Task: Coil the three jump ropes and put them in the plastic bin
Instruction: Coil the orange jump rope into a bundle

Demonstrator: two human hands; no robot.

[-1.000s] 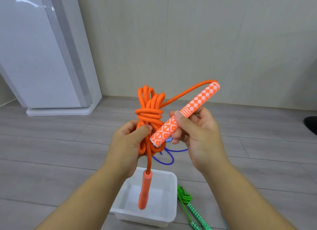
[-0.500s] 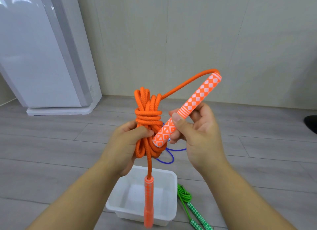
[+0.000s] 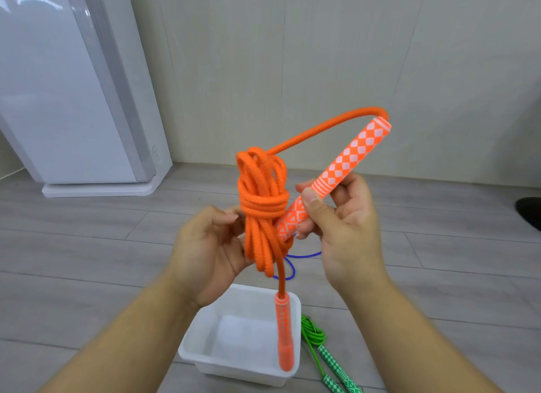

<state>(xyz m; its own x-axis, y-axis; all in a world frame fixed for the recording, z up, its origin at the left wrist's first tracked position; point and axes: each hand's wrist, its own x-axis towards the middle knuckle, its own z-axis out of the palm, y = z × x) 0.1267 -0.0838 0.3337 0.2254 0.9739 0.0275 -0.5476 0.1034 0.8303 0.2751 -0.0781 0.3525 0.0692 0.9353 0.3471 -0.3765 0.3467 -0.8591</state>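
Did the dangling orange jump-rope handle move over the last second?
Yes, the dangling orange jump-rope handle swung rightward, from the middle of the white plastic bin to its right wall.

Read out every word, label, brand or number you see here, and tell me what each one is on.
No readable text in view.
Orange handle held by the right hand: white diamonds and stripes, no letters.
Orange rope coil in the left hand: no tag.
Green handles: diamond pattern only.
Plastic bin: no label seen.
White appliance: one small round mark near its base, too small and blurred to read.
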